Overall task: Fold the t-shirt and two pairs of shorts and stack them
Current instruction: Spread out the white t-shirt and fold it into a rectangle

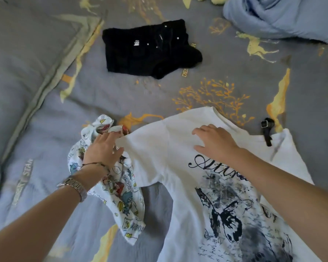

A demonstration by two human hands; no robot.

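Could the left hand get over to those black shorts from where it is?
Probably yes. The black shorts lie alone on the bedspread, nothing between them and the left hand, though it would need a forward stretch.

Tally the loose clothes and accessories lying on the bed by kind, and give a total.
T-shirts: 1, the white t-shirt with a butterfly print
Shorts: 2, the black shorts and the cartoon-print shorts
Belts or straps: 1, the black strap with a buckle
Total: 4
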